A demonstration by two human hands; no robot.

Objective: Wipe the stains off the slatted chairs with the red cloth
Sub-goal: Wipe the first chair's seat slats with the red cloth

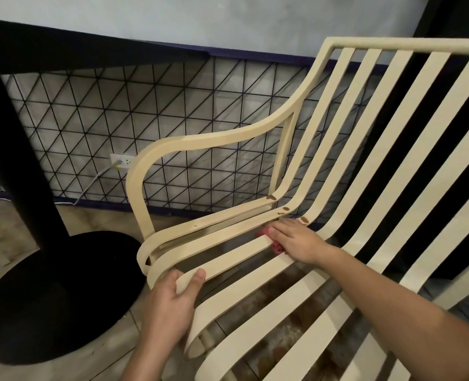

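One slatted chair (236, 257); grid-patterned wall (118, 111)

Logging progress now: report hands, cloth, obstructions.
Left hand grips front of cream slat. Right hand presses crumpled red cloth onto cream slatted chair. Brown stains beside it. Nothing blocking.

Table pedestal (49, 292) left of chair (214, 135), wire panel (145, 105) behind both, cloth (277, 247) on its seat under right hand (296, 242)
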